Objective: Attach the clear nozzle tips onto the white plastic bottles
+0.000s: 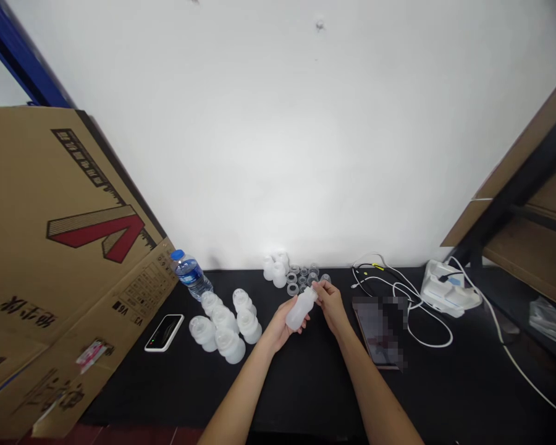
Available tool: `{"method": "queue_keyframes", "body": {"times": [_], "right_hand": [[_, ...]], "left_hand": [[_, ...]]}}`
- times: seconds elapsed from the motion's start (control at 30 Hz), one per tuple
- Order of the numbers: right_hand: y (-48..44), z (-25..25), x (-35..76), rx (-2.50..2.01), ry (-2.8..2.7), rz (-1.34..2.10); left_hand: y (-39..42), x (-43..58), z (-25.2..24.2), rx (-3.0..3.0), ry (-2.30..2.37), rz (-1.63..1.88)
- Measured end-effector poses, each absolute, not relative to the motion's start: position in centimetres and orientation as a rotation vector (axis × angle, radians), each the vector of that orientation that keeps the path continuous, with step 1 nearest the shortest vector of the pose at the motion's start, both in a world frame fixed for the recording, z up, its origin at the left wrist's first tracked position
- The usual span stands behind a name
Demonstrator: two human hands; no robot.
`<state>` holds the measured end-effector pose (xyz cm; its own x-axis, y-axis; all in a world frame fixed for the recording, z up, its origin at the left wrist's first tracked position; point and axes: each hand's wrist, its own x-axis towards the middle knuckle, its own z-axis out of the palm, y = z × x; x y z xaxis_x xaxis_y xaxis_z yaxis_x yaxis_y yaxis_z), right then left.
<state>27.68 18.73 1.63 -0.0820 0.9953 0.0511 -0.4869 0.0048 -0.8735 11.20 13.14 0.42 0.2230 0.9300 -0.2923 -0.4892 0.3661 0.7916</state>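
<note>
My left hand (pixel 282 326) is wrapped around the body of a small translucent white plastic bottle (pixel 300 309), holding it tilted over the black table (pixel 306 383). My right hand (pixel 331 304) pinches at the bottle's neck end, fingers closed there; whether a small cap is between them I cannot tell. Several similar white bottles (pixel 225 324) lie in a cluster to the left of my hands. Behind my hands sit several small clear caps (pixel 301 277) and a few more white bottles (pixel 275 269) near the wall.
A large cardboard box (pixel 60 259) leans at the left. A water bottle with a blue cap (pixel 191 274) lies by it, and a phone (pixel 164 332) lies flat. At right are a tablet (pixel 382 330), white cables (pixel 412 296), a white charger block (pixel 447 287) and wooden shelving (pixel 528 198).
</note>
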Motion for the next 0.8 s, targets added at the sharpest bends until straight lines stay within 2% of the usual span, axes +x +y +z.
{"method": "queue_keyframes", "body": {"times": [0.8], "right_hand": [[18.0,2.9,27.8,-0.7,-0.906,1.569]], "left_hand": [[13.0,11.2,0.0,0.641,0.791,1.099]]}}
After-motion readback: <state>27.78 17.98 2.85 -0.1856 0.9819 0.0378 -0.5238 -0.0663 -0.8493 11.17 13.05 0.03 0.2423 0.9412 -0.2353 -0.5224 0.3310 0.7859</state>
